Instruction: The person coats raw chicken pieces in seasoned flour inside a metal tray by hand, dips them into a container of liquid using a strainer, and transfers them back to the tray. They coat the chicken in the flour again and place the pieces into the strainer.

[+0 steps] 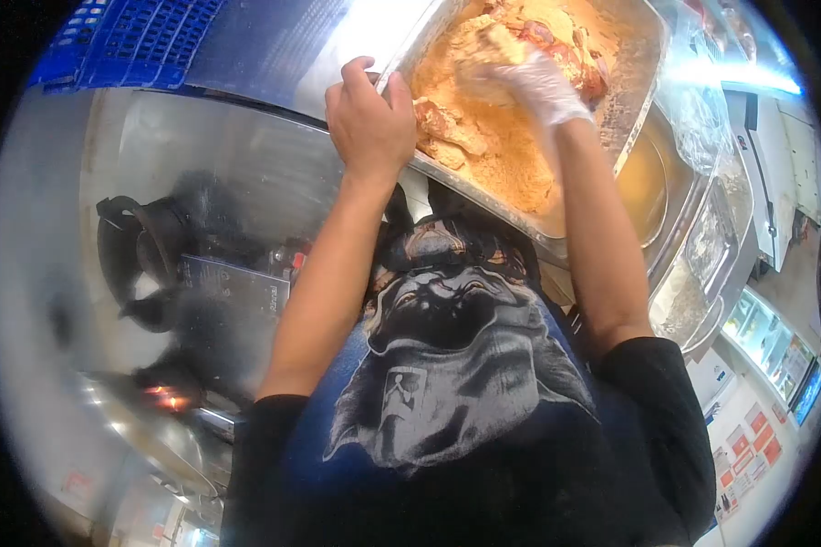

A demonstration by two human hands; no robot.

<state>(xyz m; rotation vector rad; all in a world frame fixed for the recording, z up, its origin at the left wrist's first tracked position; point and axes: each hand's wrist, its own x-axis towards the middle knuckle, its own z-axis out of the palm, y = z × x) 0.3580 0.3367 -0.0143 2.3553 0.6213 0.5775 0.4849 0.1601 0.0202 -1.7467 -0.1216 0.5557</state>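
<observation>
A deep metal tray (643, 109) holds orange seasoned flour (511, 178). Its near left rim is gripped by my bare left hand (369, 118), with the fingers bent over the edge. Inside the tray, my right hand (538, 87) wears a clear plastic glove. Motion blur and flour hide its fingertips, so their grip does not show. Reddish-brown meat pieces (593, 77) lie just beyond and beside the glove. A flour-coated piece of meat (447, 128) rests near the tray's left side, close to my left hand.
A blue plastic crate (123, 41) stands at the upper left. Below it are a dark pot (137, 242) and a stove with a flame (166, 397). Right of the tray sit a round pan of yellowish liquid (643, 187), a clear plastic bag (698, 109) and another metal tray (702, 314).
</observation>
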